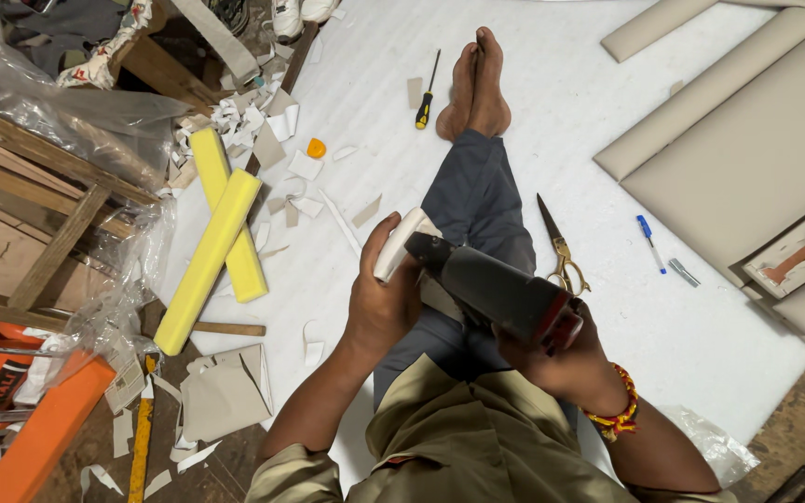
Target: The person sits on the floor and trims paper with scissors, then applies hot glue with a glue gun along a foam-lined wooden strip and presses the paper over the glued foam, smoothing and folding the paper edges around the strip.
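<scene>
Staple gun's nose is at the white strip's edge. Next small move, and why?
Probably press the nose of the dark staple gun flush against the white strip before firing. The left hand grips the strip from the side, thumb near the nose, while the right hand holds the gun's rear. The nose looks tilted, and contact can't be confirmed, so seat it first, thumb back.

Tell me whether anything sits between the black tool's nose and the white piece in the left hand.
Nothing visible does: the black tool, gripped by the right hand, has its nose right against the white piece that the left hand holds.
</scene>
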